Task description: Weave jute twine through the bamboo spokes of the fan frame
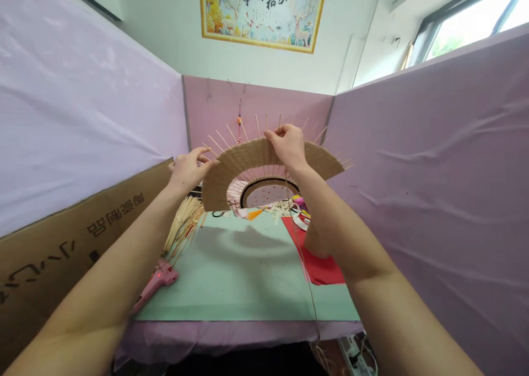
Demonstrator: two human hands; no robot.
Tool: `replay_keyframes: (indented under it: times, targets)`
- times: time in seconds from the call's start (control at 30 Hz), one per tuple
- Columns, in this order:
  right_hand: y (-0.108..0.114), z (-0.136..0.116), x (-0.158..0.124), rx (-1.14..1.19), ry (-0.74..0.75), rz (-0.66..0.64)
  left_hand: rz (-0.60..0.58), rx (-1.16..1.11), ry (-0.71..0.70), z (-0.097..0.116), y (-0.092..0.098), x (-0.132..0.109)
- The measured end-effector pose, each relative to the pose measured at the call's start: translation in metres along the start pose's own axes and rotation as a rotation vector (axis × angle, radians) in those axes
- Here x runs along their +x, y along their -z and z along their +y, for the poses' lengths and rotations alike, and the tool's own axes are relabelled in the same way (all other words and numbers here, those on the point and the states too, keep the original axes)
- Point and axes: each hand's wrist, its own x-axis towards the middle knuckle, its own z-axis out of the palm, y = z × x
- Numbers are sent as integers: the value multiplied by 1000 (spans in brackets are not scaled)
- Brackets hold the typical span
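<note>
And here, up off the table (231,299), a woven half-ring (248,155) of straw-coloured cord is held in the air, its arch upward and its shadow cast on the green top beneath. Thin wooden sticks (222,139) are fanned out along its outer edge, and more are shown crossing its hollow towards a dark-edged inner arc (273,180).

On the left, the band is pinched near its end by the left hand (190,166), thumb on the near face and fingers curled behind, presumably so that the curve is kept steady. Higher up, near the crown, the outer edge is gripped between thumb and bent fingers of the right hand (288,141); whether a stick is caught in that pinch as well cannot be told. With two holding points set well apart, the flexible shape is probably kept from sagging, and its face is turned to the eye.

Past the right wrist, a loose cord (309,288) is left hanging over the table's front edge, perhaps so that its length can run freely.

Now the tabletop: a pink glue gun (163,277), its red light lit, is parked by the left forearm, and a bundle of sticks (182,221) is laid beyond it, both apparently within easy reach. To the right, a red sheet (324,271) is spread, partly covered from view by the right forearm.
</note>
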Motion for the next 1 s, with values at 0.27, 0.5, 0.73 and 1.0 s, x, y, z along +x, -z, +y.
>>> replay_keyframes:
  times: [0.27, 0.5, 0.73, 1.0]
  targets:
    - [17, -22, -13, 10, 46, -82, 121, -94, 89, 12, -26, 35]
    - [16, -13, -81, 202, -150, -255, 101, -43, -61, -4, -34, 45]
    - [-22, 49, -141, 275, -274, -213, -17, 11, -62, -58, -78, 9]
    - [-21, 72, -146, 305, -321, -139, 210, 88, -504, -11, -93, -42]
